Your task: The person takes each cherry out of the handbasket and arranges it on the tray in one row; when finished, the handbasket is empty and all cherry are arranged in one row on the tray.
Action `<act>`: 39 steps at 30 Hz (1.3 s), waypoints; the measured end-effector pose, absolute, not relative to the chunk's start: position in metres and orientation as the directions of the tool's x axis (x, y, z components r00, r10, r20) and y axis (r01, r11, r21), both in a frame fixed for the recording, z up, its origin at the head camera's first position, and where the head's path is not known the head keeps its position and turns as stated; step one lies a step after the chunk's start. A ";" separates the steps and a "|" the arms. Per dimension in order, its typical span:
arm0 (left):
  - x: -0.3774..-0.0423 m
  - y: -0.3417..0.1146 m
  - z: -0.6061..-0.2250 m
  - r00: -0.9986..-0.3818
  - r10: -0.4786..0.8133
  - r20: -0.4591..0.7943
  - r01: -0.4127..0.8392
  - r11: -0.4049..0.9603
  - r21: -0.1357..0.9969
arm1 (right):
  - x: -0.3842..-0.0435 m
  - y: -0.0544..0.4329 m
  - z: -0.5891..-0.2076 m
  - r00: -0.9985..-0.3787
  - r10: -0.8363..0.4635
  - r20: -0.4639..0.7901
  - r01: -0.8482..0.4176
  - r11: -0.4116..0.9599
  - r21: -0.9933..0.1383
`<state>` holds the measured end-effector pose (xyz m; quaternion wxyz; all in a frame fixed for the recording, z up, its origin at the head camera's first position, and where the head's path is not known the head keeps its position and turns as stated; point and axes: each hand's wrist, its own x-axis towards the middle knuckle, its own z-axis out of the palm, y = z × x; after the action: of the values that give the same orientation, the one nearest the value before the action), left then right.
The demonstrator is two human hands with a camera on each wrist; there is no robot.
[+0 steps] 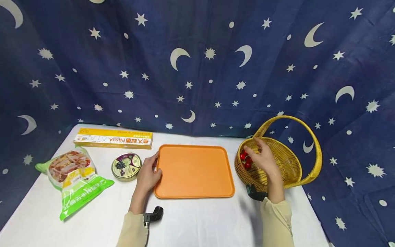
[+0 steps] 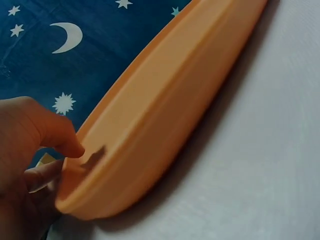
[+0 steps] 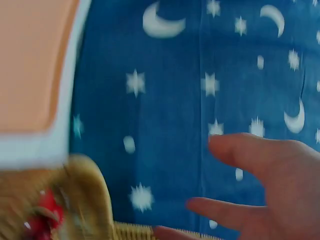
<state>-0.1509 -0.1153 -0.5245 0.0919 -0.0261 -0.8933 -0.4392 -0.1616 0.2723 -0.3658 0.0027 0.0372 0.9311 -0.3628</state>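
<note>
My left hand (image 1: 148, 174) holds the left rim of an orange rectangular tray (image 1: 194, 171) lying on the white table. In the left wrist view the thumb reaches over the tray wall (image 2: 150, 145), with the other fingers outside it. Over a yellow wicker basket (image 1: 291, 166) on the right, my right hand (image 1: 264, 159) has its fingers spread and holds nothing. Red cherries (image 1: 248, 160) lie at the basket's left side, close to the thumb; the hand partly covers the basket's inside. The right wrist view shows the thumb and fingers of that hand (image 3: 285, 190) apart.
A round tin (image 1: 126, 165) with a fruit label stands left of my left hand. Behind it lies a long pasta box (image 1: 113, 140). Further left is a green food bag (image 1: 75, 175). The basket's tall handle (image 1: 319, 154) arches up and right. A dark star-patterned cloth (image 1: 210, 85) hangs behind the table.
</note>
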 end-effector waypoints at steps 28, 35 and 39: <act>-0.159 -0.114 -0.534 -0.966 -0.130 0.224 0.085 0.659 0.748 | -0.244 0.355 -0.406 -0.847 0.101 -0.521 0.430 0.706 -0.563; -0.160 -0.113 -0.534 -0.968 -0.135 0.211 0.067 0.673 0.737 | -0.245 0.353 -0.418 -0.811 0.090 -0.578 0.477 0.673 -0.565; -0.166 -0.109 -0.532 -0.968 -0.133 0.213 0.072 0.666 0.743 | -0.248 0.356 -0.412 -0.850 0.075 -0.522 0.417 0.701 -0.578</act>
<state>-0.1658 -0.1093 -0.5322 0.1252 0.0168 -0.9040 -0.4084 -0.2483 0.3563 -0.4115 0.2370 0.1381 0.8914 -0.3608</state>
